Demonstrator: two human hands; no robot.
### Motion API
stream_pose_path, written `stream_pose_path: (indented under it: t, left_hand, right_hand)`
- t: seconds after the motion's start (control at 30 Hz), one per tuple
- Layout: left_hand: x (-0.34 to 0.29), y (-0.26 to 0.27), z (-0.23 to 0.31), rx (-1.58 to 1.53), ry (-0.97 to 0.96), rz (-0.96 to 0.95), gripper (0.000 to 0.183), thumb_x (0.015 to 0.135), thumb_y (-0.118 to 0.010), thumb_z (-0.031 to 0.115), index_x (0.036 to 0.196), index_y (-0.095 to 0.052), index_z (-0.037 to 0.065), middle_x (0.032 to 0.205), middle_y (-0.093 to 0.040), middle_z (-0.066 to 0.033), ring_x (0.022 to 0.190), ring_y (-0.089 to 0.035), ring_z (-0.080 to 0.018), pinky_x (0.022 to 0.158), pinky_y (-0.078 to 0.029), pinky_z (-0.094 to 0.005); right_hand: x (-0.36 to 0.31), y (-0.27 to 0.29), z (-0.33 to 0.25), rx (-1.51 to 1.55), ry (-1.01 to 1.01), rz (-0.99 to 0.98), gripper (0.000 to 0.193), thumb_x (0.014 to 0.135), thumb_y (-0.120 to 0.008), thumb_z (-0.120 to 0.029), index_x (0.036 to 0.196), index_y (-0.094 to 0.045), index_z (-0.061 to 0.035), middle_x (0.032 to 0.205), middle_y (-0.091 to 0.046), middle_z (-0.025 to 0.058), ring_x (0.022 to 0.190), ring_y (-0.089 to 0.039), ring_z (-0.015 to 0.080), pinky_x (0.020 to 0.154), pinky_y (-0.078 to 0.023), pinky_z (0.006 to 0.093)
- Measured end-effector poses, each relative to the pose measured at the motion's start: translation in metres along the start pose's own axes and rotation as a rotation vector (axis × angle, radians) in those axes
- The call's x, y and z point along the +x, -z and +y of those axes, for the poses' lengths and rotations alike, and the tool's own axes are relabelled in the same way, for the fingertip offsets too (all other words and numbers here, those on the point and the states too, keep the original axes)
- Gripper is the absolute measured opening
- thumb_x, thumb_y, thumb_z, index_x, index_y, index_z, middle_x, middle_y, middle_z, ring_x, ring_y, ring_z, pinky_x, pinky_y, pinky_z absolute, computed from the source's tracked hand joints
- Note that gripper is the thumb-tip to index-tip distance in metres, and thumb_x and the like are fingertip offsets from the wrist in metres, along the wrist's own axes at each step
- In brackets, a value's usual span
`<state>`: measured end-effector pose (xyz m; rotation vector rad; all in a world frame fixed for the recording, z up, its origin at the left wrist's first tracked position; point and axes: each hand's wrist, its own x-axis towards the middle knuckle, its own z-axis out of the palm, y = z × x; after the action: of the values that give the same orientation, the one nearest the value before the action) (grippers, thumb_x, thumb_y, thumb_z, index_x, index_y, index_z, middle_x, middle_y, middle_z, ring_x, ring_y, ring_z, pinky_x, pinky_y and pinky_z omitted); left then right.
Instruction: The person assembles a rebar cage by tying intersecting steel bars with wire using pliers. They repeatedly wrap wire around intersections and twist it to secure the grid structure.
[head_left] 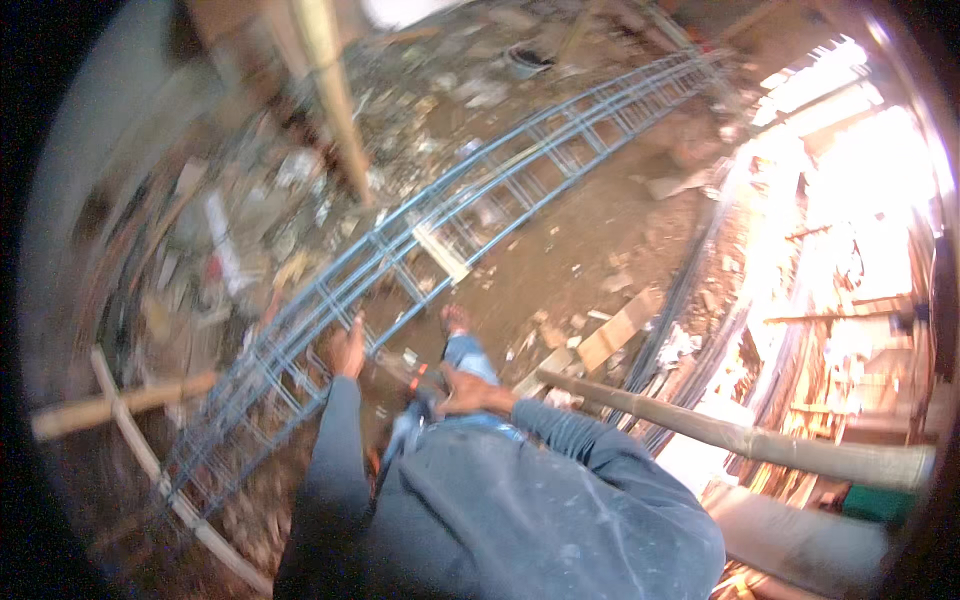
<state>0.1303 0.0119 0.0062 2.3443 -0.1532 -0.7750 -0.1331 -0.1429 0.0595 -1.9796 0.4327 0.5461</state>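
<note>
cage (378,243) of blue bars noted lying aslant over the dirt floor (545,255), near left corner toward far right. from my station i judge the pole (120,408) by its near end a prop; contact is blurred. left hand (345,352) sits at the cage's near edge, perhaps for steadying; right hand (470,392) sits at the waist, beside orange-marked gear (417,378). finger opening and hold: i cannot tell for either.
</note>
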Motion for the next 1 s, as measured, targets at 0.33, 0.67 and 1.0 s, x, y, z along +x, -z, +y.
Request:
stream_pose_path:
  t: [0.33,0.67,1.0]
  left_hand:
    - [0.016,-0.015,-0.019,0.012,-0.151,0.116,0.084,0.097,-0.054,0.068,0.097,-0.068,-0.014,0.091,-0.068,-0.0335,0.092,-0.065,-0.0504,0.084,-0.043,-0.0603]
    - [-0.004,-0.001,0.006,-0.058,-0.139,0.049,0.071,0.099,-0.058,0.060,0.083,-0.064,-0.009,0.076,-0.062,-0.0222,0.069,-0.063,-0.0350,0.059,-0.056,-0.0482]
    - [0.023,-0.016,-0.021,0.055,-0.196,0.120,0.083,0.095,-0.057,0.070,0.072,-0.060,-0.010,0.072,-0.058,-0.0285,0.072,-0.056,-0.0420,0.072,-0.039,-0.0584]
  right_hand:
    - [0.000,-0.005,0.008,-0.539,0.232,0.466,0.049,0.090,-0.067,-0.036,0.119,-0.057,0.0036,0.106,-0.065,0.0280,0.100,-0.068,0.0456,0.079,-0.056,0.0561]
    - [0.030,0.029,0.009,-0.563,-0.014,0.195,0.025,0.095,-0.054,-0.026,0.109,-0.065,-0.0089,0.112,-0.070,0.0274,0.121,-0.062,0.0506,0.100,-0.048,0.0639]
    - [0.045,0.083,0.006,-0.702,0.346,0.240,0.023,0.089,-0.059,-0.021,0.094,-0.070,-0.0015,0.087,-0.073,0.0217,0.084,-0.074,0.0409,0.072,-0.058,0.0536]
